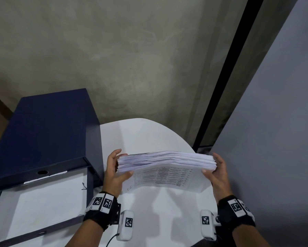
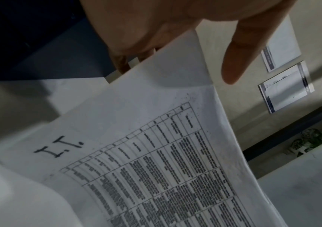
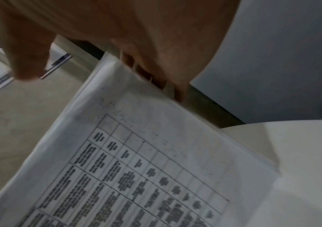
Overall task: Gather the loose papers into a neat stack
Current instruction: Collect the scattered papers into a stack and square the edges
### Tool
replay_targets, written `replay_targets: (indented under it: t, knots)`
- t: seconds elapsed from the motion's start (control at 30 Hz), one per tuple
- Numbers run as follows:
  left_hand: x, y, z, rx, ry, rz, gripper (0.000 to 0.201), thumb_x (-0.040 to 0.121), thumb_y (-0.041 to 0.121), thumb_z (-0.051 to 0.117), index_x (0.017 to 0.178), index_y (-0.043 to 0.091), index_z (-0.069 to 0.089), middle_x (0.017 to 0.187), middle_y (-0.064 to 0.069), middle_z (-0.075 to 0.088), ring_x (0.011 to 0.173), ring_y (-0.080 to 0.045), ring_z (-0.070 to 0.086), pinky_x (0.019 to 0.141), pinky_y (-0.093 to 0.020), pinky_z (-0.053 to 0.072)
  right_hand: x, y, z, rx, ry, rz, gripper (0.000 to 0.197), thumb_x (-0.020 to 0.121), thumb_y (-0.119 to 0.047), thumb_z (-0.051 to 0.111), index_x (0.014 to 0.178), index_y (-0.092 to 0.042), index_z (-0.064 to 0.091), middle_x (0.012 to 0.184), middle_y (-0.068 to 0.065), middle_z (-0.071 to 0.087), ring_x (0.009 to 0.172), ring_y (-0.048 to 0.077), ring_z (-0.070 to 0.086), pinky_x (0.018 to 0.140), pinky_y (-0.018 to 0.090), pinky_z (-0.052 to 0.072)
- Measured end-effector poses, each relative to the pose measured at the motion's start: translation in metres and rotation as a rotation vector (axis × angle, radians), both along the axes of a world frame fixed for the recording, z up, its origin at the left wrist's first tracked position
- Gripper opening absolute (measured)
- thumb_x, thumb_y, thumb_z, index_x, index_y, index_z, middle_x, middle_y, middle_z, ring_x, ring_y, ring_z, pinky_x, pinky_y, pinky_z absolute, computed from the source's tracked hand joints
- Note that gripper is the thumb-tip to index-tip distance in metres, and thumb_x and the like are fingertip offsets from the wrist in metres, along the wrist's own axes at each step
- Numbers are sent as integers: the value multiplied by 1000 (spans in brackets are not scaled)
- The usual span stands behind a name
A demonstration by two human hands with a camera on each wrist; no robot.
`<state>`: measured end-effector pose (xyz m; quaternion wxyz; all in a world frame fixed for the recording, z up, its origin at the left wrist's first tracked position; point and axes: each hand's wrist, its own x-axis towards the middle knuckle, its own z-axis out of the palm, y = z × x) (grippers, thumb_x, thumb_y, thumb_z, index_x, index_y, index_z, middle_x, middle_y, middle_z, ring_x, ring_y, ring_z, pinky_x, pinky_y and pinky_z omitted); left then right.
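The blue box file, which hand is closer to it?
Left. The left hand grips the paper stack's end right beside the blue box file. The right hand grips the stack's far end, the whole stack away from the file.

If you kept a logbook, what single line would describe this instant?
stage: squaring papers | left hand: grips stack's left end | right hand: grips right end | paper stack: on edge, edges uneven | table: beneath

Paper stack (image 1: 167, 160) matt; table (image 1: 146, 132) smooth, glossy.

Bare forearms, black wrist straps (image 1: 101, 213), white tagged camera pods (image 1: 126, 225)
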<state>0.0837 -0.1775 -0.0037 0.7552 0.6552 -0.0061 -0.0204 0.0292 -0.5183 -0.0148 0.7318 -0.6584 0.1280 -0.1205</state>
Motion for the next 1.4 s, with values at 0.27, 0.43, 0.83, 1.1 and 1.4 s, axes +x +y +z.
replay_targets:
  t: [0.27, 0.43, 0.83, 1.1, 1.4]
  knots:
    - [12, -9, -28, 261, 220, 117, 31, 86, 0, 62, 107, 23, 61, 103, -4, 69, 103, -31, 65, 88, -47, 54, 4, 2, -26, -272, 234, -13, 45, 91, 4, 58, 120, -29, 53, 117, -6, 64, 110, 2, 61, 105, 39, 43]
    - [23, -15, -18, 273, 156, 114, 20, 93, 11, 58, 107, 25, 57, 105, -2, 70, 100, -24, 66, 83, -36, 54, 16, 13, -15, -287, 246, -29, 43, 97, -6, 51, 137, -21, 46, 124, 2, 62, 116, 16, 58, 96, 33, 45]
    - [19, -6, -23, 345, 177, 137, 34, 84, -2, 62, 85, 32, 57, 83, -2, 64, 77, -23, 58, 67, -32, 48, 18, 23, -8, -203, 231, -35, 45, 93, 4, 54, 120, -32, 48, 108, -13, 64, 102, 3, 60, 90, 26, 43]
    - [15, -5, -17, 280, 138, 147, 39, 81, -9, 62, 86, 29, 55, 87, 1, 63, 82, -22, 59, 73, -40, 50, 15, 11, -5, -240, 191, -50, 49, 88, 9, 56, 104, -38, 55, 103, -9, 64, 85, -12, 61, 81, 23, 44]
    - [17, -3, -19, 275, 261, 121, 53, 74, -19, 49, 96, 29, 54, 90, -2, 62, 81, -19, 56, 68, -34, 45, 17, 10, -8, -277, 242, -41, 62, 79, 21, 49, 102, -36, 53, 104, -11, 62, 97, 1, 58, 81, 20, 42]
